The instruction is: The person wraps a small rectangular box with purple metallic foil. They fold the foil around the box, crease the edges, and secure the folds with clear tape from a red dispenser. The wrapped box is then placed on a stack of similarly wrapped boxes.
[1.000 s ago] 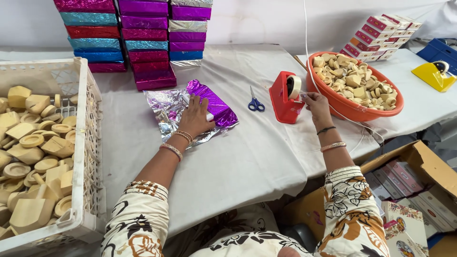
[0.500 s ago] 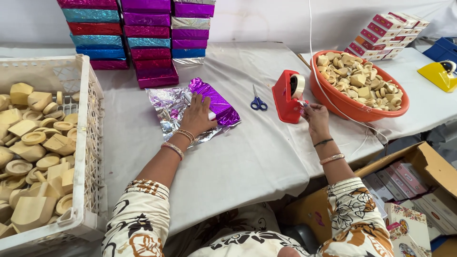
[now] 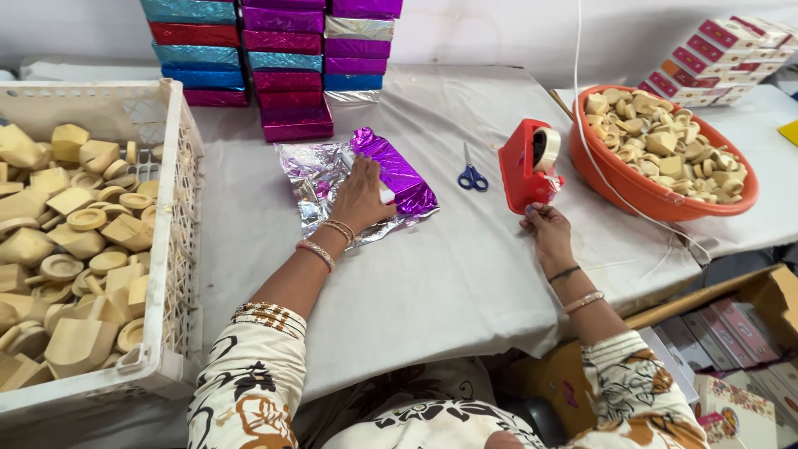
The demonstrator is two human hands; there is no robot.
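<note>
Foil first: the purple foil wrap lies mid-table, thin, crinkly, slippery over a box; left hand presses flat on it, fingers spread, pinning the fold; right hand pinches closed just below the red tape dispenser, apparently on a strip of tape; best held flat-palmed, since foil likely tears easily.
</note>
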